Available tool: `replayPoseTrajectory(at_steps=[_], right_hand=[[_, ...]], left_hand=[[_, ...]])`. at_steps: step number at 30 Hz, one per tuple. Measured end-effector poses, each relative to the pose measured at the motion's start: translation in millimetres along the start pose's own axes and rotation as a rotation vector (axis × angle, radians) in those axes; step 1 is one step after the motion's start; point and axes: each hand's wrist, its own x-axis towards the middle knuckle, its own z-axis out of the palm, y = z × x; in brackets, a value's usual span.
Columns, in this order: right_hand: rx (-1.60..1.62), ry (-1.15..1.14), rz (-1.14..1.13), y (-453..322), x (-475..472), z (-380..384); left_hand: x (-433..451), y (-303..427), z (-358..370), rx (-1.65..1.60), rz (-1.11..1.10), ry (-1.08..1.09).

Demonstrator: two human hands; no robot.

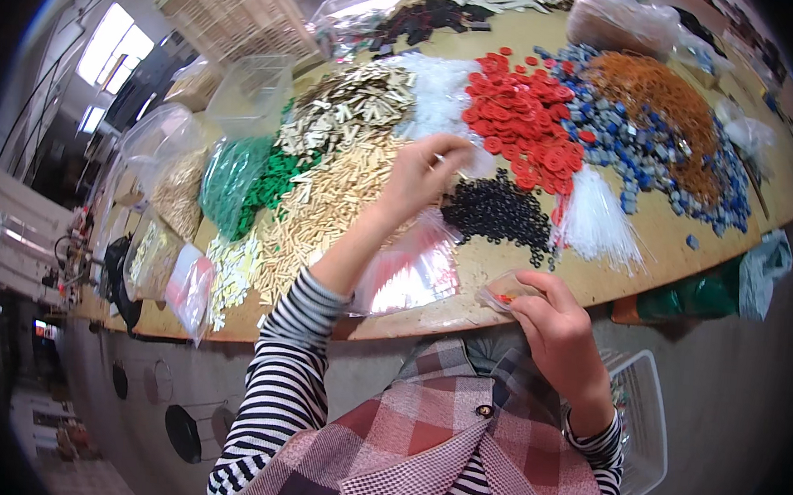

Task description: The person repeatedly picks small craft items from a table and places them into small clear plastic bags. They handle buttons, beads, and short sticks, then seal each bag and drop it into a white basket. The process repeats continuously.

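Note:
My left hand point(428, 171) is over the table between the pale wooden pieces point(334, 203) and the black rings point(497, 209). A translucent round piece point(480, 163) shows at its fingertips; whether they grip it I cannot tell. Near the table's front edge, my right hand point(552, 318) pinches a small clear plastic bag point(496, 294) with small red and yellow bits inside. Flat clear plastic bags point(408, 275) lie below my left forearm. Red plastic discs point(520, 112) are heaped beyond the black rings, beside translucent white pieces point(437, 90). A bundle of white plastic strips point(599, 216) lies right of the rings.
Blue and grey cubes point(720, 189) and orange rubber bands point(658, 93) cover the table's right. Green pieces point(274, 182), filled bags point(182, 193) and a clear plastic tub point(250, 96) lie left. A white plastic basket point(651, 426) stands below the edge, at my right.

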Motion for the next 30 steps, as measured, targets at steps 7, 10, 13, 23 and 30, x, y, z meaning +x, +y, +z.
replayPoseTrajectory(at_steps=[7,10,13,23,30], right_hand=[[0.006,-0.072,-0.093,0,19,12],[0.009,-0.089,-0.097,1,21,18],[0.020,-0.102,-0.082,1,20,22],[0.076,-0.128,-0.010,-2,9,22],[0.075,-0.110,-0.026,-3,9,23]], left_hand=[[-65,83,-7,0.091,0.448,-0.202],[-61,79,-24,0.067,0.394,-0.232],[-63,76,-27,0.046,0.375,-0.256],[-5,-24,-80,0.604,0.111,0.092],[23,-102,-102,0.996,-0.255,-0.118]])
